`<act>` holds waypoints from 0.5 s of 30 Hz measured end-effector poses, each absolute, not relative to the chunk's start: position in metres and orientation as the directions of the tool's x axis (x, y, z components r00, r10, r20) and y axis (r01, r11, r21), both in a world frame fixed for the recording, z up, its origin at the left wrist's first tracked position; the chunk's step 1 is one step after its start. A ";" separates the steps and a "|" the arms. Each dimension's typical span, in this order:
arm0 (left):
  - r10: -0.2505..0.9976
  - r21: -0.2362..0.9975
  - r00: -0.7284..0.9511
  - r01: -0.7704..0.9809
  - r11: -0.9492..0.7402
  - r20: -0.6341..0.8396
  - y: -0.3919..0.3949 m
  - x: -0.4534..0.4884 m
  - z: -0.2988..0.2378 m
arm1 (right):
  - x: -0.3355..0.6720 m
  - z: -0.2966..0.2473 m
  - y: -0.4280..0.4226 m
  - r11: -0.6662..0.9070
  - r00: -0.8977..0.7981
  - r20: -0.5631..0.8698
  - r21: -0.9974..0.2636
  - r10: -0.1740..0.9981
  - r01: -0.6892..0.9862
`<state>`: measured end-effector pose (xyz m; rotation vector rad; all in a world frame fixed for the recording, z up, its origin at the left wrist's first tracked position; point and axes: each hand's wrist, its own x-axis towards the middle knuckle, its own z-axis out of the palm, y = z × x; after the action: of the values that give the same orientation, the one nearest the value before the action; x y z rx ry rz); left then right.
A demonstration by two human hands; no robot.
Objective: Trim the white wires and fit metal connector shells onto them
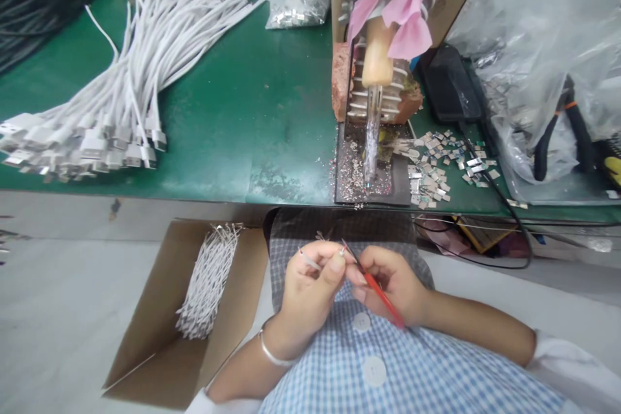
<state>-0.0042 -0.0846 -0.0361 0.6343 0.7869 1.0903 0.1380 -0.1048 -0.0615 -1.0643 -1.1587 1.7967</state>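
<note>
My left hand [310, 281] is closed in a pinch on a thin white cable end [310, 262] with a small metal tip, held in front of my chest. My right hand [391, 281] is closed on red-handled tweezers [376, 284], whose tip points up-left to the pinched tip at my left fingers. Both hands hover below the edge of the green table [252, 103], over my checked shirt. A soldering iron [376, 58] with a wooden handle rests in a wire stand on the table, its tip pointing down over a dark plate [349, 174].
A large bundle of white USB cables [111, 90] lies on the table's left. Small metal shells [441, 165] are scattered right of the plate. An open cardboard box [160, 336] with white cables [208, 284] sits at my lower left. Plastic bags and black pliers [563, 123] lie at right.
</note>
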 end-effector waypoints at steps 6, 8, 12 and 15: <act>0.932 0.710 0.199 -0.605 0.360 -0.303 -0.084 0.000 -0.038 | 0.134 -0.060 -0.105 -0.517 -0.454 -0.351 -0.793 0.819 -0.321; 0.938 0.700 0.192 -0.625 0.345 -0.290 -0.086 0.001 -0.040 | 0.133 -0.060 -0.106 -0.533 -0.472 -0.351 -0.776 0.809 -0.337; 0.964 0.777 0.121 -0.572 0.262 -0.236 -0.094 0.001 -0.049 | 0.129 -0.063 -0.108 -0.549 -0.480 -0.349 -0.745 0.805 -0.378; 0.981 0.841 0.071 -0.506 0.193 -0.182 -0.098 0.000 -0.053 | 0.127 -0.065 -0.109 -0.551 -0.472 -0.356 -0.742 0.807 -0.382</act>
<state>0.0003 -0.0983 -0.0530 0.6849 0.8824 1.2598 0.1270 -0.1086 -0.0648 -0.9170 -0.7619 2.0657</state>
